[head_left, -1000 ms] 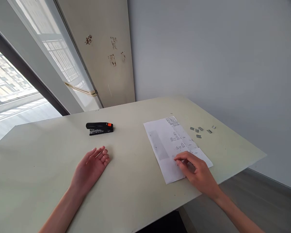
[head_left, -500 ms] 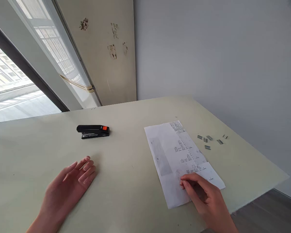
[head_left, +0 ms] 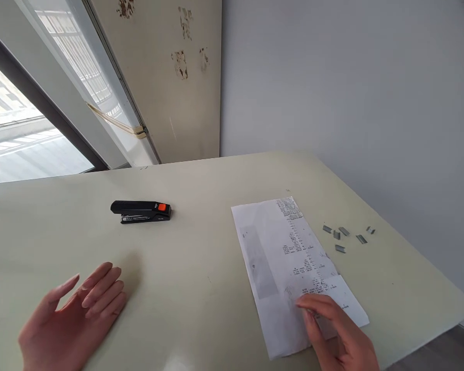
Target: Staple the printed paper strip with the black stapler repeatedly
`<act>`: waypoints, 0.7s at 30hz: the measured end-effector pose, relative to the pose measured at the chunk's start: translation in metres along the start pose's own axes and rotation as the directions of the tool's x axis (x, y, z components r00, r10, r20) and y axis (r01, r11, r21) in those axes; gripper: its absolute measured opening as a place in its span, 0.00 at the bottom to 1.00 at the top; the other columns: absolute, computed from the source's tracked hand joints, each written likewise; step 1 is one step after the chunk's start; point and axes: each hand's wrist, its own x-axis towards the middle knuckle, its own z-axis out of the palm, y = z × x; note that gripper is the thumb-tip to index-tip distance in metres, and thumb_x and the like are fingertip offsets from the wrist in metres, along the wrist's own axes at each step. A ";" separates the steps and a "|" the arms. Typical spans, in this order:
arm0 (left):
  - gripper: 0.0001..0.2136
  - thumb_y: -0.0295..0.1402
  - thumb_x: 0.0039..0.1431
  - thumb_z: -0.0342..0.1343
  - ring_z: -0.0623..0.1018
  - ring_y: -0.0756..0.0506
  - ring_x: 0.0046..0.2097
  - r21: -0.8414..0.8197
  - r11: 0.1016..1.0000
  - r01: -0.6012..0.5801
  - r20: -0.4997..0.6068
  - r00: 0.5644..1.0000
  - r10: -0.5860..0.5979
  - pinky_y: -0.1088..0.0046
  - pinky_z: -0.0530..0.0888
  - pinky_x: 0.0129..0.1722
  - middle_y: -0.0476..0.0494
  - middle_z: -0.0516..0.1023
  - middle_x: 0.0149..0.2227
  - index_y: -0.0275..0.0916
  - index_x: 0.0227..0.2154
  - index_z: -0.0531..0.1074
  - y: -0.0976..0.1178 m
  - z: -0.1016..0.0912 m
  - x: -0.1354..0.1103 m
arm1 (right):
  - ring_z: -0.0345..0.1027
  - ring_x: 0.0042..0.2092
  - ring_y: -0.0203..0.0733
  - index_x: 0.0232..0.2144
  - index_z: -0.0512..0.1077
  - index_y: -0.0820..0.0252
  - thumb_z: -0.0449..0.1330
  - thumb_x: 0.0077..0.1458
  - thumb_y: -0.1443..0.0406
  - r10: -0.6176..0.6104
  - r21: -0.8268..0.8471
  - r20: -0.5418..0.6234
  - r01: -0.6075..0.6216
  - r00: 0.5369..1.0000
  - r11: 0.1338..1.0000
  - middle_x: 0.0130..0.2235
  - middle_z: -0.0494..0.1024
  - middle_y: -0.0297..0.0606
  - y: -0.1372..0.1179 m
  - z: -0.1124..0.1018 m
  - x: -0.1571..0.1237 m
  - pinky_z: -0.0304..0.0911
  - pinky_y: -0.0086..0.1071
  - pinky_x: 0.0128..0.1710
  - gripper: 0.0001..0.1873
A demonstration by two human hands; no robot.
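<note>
My left hand [head_left: 75, 319] is at the lower left, palm partly up, fingers loosely curved and thumb apart, with nothing in it. Beyond it a black stapler [head_left: 141, 212] with an orange-red patch lies on its own. My right hand [head_left: 338, 332] hovers over or rests on the lower part of a white printed sheet of paper [head_left: 251, 319]; I cannot tell whether it touches. Its thumb and forefinger curve toward each other with a small gap, and no object shows between them. The sheet has small dark print and a grey block.
Several small strips of staples [head_left: 344, 231] lie scattered right of the paper. The pale table [head_left: 201, 319] ends at a right edge [head_left: 425, 342] above a dark floor. A grey wall [head_left: 332, 77], a stained beige panel [head_left: 178, 113] and a window [head_left: 7, 98] stand behind.
My left hand has moved left and lower, and its thumb stands further from the fingers. The right thumb and forefinger have parted slightly. The view has shifted; stapler and paper stay on the table.
</note>
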 end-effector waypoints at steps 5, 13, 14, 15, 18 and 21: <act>0.12 0.29 0.53 0.61 0.61 0.53 0.22 0.059 0.998 -0.025 0.028 0.999 0.024 0.76 0.70 0.18 0.54 0.57 0.26 0.42 0.30 0.61 -0.006 0.003 -0.006 | 0.67 0.67 0.57 0.68 0.66 0.46 0.56 0.70 0.57 -0.195 -0.351 0.113 0.223 0.974 0.909 0.67 0.71 0.39 0.017 -0.004 0.000 0.72 0.55 0.61 0.26; 0.17 0.44 0.60 0.63 0.57 0.51 0.24 0.649 0.699 -0.300 0.361 0.930 0.064 0.77 0.64 0.22 0.52 0.57 0.24 0.40 0.26 0.65 -0.023 -0.006 -0.006 | 0.67 0.67 0.56 0.74 0.56 0.50 0.55 0.71 0.59 -0.411 -0.435 0.222 0.467 0.884 0.770 0.70 0.67 0.40 -0.001 0.020 -0.018 0.73 0.52 0.59 0.33; 0.17 0.46 0.63 0.61 0.61 0.50 0.26 0.722 0.567 -0.397 0.419 0.903 0.099 0.76 0.66 0.24 0.51 0.61 0.25 0.41 0.26 0.66 -0.026 -0.007 -0.006 | 0.68 0.66 0.56 0.73 0.57 0.52 0.57 0.70 0.59 -0.437 -0.422 0.252 0.504 0.864 0.754 0.69 0.68 0.41 -0.010 0.027 -0.023 0.73 0.51 0.58 0.33; 0.16 0.46 0.66 0.58 0.67 0.49 0.29 0.767 0.404 -0.498 0.488 0.862 0.136 0.74 0.70 0.29 0.49 0.66 0.28 0.41 0.28 0.68 -0.029 -0.008 -0.006 | 0.69 0.66 0.57 0.73 0.58 0.54 0.58 0.69 0.58 -0.459 -0.407 0.282 0.539 0.842 0.737 0.69 0.68 0.43 -0.019 0.035 -0.028 0.74 0.50 0.57 0.34; 0.11 0.46 0.69 0.56 0.75 0.38 0.55 0.691 -0.148 -0.708 0.723 0.677 0.134 0.61 0.74 0.54 0.43 0.79 0.51 0.46 0.42 0.76 -0.037 -0.015 -0.004 | 0.68 0.66 0.62 0.72 0.61 0.58 0.62 0.66 0.55 -0.486 -0.353 0.345 0.591 0.803 0.726 0.70 0.66 0.48 -0.050 0.064 -0.044 0.76 0.52 0.55 0.37; 0.21 0.47 0.70 0.54 0.58 0.33 0.72 0.492 -0.502 -0.712 0.831 0.556 0.025 0.47 0.63 0.68 0.46 0.65 0.70 0.51 0.62 0.68 -0.039 -0.031 0.004 | 0.63 0.69 0.62 0.72 0.60 0.57 0.62 0.66 0.56 -0.466 -0.231 0.376 0.568 0.801 0.790 0.73 0.60 0.48 -0.082 0.091 -0.053 0.74 0.52 0.58 0.37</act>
